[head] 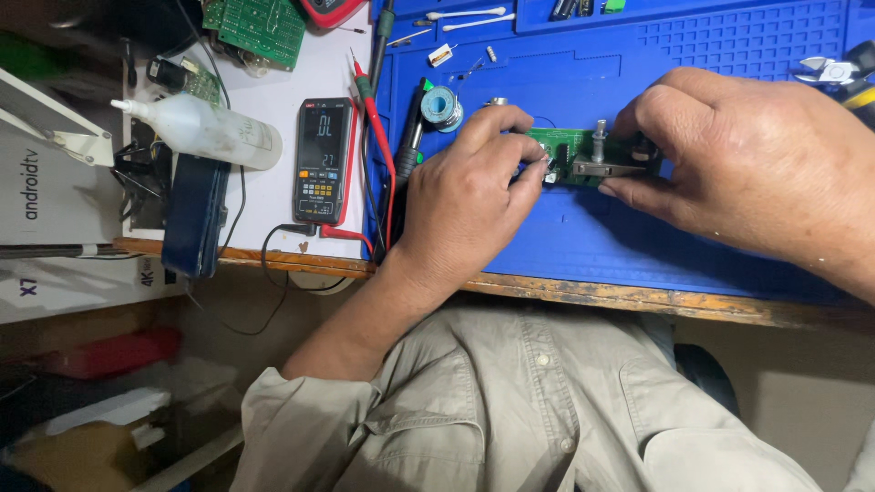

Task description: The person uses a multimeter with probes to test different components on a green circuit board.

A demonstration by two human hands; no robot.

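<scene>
Both hands are pinched on a small green board [583,155], left hand [469,196] gripping its left end and right hand [738,155] clamped on the right end, holding it just over the blue mat [638,237] near the bench's front edge. Left of the mat sits a multimeter [324,159] with red probes [375,128], then a white squeeze bottle [205,129]. Further back there's a solder spool [444,107] and another green board [257,27].

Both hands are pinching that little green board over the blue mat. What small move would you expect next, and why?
Probably lowering the green circuit board flat onto the blue mat. The left hand grips its left end, and the right hand covers its right end, so both are occupied. The solder spool and multimeter lie to the left, beyond reach until one hand lets go.
</scene>
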